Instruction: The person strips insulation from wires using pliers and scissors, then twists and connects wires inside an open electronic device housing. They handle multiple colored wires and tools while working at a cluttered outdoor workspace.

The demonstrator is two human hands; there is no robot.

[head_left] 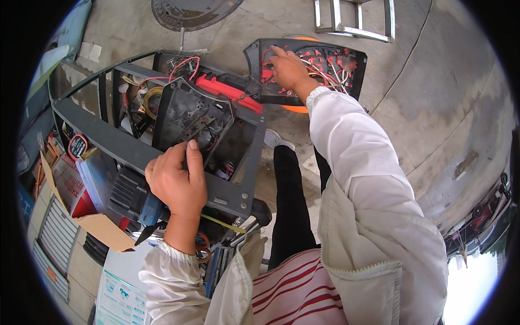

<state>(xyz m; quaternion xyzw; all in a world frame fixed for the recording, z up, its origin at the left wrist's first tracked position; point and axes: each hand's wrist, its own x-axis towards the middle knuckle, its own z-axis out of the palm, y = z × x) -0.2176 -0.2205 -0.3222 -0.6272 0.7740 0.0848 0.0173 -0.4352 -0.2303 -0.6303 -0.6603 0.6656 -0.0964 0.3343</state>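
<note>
My right hand point(290, 69) reaches over a black panel point(281, 99) crowded with red-capped terminals and red and white wires point(336, 73). Its index finger is stretched toward the panel's left end, beside a red wire; the other fingers are bent, and what lies under them is hidden. My left hand point(179, 174) is closed at the near edge of a dark, dusty plastic cover point(189, 111). Its thumb side points up over the cover, while the curled fingertips are out of sight. That cover lies tilted on a grey metal cart frame point(108, 132).
A red bar point(230, 93) runs along the cart beside the cover. Yellow tape point(153, 103) sits in the cart. A cardboard box point(105, 230) and a blue-and-black tool point(132, 197) are at left. A metal stool frame point(355, 30) and a manhole cover point(189, 12) lie beyond.
</note>
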